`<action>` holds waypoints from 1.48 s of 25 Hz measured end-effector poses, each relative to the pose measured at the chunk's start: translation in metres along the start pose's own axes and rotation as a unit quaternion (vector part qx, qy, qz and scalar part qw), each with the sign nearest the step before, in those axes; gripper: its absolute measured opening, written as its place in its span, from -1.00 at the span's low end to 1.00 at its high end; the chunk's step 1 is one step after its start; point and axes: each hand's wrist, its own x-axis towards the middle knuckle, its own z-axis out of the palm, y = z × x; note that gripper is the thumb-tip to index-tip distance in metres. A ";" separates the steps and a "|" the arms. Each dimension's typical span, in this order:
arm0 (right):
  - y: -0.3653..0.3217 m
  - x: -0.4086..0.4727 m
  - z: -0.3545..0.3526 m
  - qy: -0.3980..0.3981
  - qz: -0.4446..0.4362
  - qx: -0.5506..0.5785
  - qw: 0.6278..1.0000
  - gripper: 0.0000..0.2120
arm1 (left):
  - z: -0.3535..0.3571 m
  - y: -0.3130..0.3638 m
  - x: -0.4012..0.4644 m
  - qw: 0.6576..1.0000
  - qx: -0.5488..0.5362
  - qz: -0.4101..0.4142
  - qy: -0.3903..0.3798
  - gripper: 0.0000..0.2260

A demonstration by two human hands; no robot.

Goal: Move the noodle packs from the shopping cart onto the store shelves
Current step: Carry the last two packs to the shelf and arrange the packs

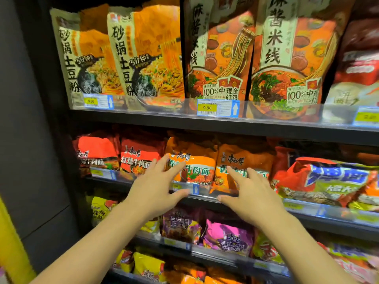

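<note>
A dark grey side panel (30, 119) runs down the left of the view, with a blurred yellow object (12, 249) at the bottom left corner in front of it. Blue and white price tags with yellow labels are clipped along clear plastic rails: one (217, 108) under the tall bags reads 9.90, another (98, 101) sits further left, and a third (367, 116) is cut off at the right edge. Smaller, blurred tags (185, 187) hang lower down.

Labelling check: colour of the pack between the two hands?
Orange noodle pack, green lettering; head view shows it.
</note>
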 end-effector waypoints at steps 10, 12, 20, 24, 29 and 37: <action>-0.019 0.033 0.007 0.082 0.077 -0.032 0.993 -0.46 | 0.019 0.004 0.064 0.981 0.035 0.145 0.124 -0.41; -0.019 0.039 0.014 0.086 0.084 -0.043 0.992 -0.47 | 0.024 -0.001 0.066 0.979 0.024 0.155 0.133 -0.40; -0.019 0.063 0.026 0.105 0.102 -0.087 0.985 -0.63 | 0.037 -0.002 0.079 0.983 0.013 0.140 0.122 -0.41; -0.020 0.072 0.023 0.095 0.109 -0.083 0.986 -0.70 | 0.044 0.002 0.089 0.984 0.025 0.124 0.122 -0.44; -0.021 0.067 0.022 0.093 0.107 -0.072 0.987 -0.66 | 0.041 -0.002 0.086 0.986 0.016 0.114 0.118 -0.51; -0.059 0.044 0.005 0.116 0.069 -0.067 0.989 -0.40 | 0.013 -0.041 0.049 0.978 -0.034 0.165 0.121 -0.37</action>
